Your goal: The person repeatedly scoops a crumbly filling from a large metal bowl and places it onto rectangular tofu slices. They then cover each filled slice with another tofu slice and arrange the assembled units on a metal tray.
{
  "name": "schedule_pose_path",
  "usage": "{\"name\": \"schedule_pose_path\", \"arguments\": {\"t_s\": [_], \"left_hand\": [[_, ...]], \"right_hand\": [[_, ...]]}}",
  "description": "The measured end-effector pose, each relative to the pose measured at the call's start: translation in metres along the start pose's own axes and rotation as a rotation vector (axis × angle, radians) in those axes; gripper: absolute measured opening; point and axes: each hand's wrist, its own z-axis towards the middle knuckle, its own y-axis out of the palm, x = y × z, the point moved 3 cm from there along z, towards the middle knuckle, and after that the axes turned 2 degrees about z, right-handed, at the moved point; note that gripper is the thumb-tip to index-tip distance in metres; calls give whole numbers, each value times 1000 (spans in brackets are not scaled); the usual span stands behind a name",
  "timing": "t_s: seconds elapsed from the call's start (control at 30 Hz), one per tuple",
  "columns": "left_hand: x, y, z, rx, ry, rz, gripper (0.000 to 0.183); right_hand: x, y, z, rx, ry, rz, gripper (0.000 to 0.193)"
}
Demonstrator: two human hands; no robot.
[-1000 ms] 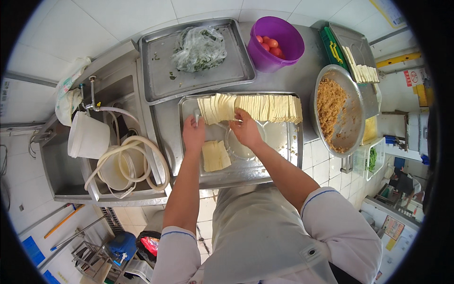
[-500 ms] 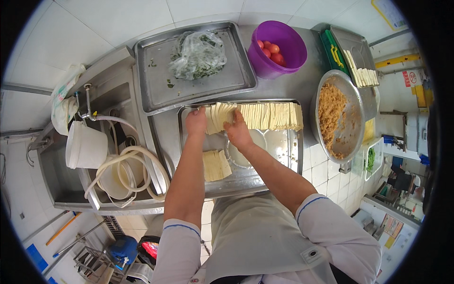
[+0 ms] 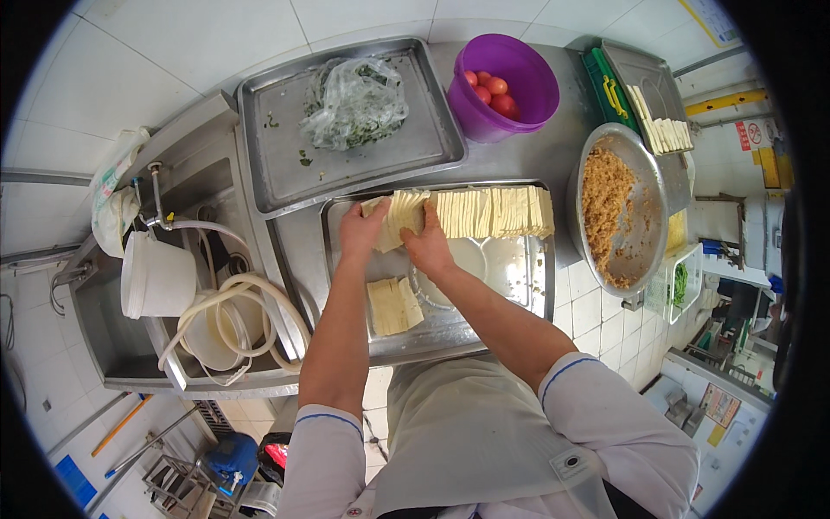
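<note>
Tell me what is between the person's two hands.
In the head view, a bunch of thin pale-yellow slices lies between the left hand and the right hand, at the left end of their row.

A red-and-white sign with a slashed red circle (image 3: pixel 755 134) marks a wall well right of the right-hand fingers (image 3: pixel 430 214); a yellow-edged notice (image 3: pixel 714 21) hangs beyond them to the right, a printed poster (image 3: pixel 719 405) right of and below them. Lettering is too small to read.
</note>
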Motion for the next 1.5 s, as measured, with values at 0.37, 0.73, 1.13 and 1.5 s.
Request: {"name": "schedule_pose_path", "arguments": {"t_s": [0.37,0.73,1.13,1.5], "left_hand": [[-12,-17,-31,149,88,230,55],[22,-43,-66,328,375,519,58],[-26,36,-142,10,-100,-392,42],[-43,59,-139,-17,-510,-1038,38]], "right_hand": [[5,23,-19,-39,-111,-119,86],[4,14,-11,-98,-243,-116,76],[-24,-12,46,-282,-471,-603,37],[-21,-16,69,-401,-492,-491,49]]}}
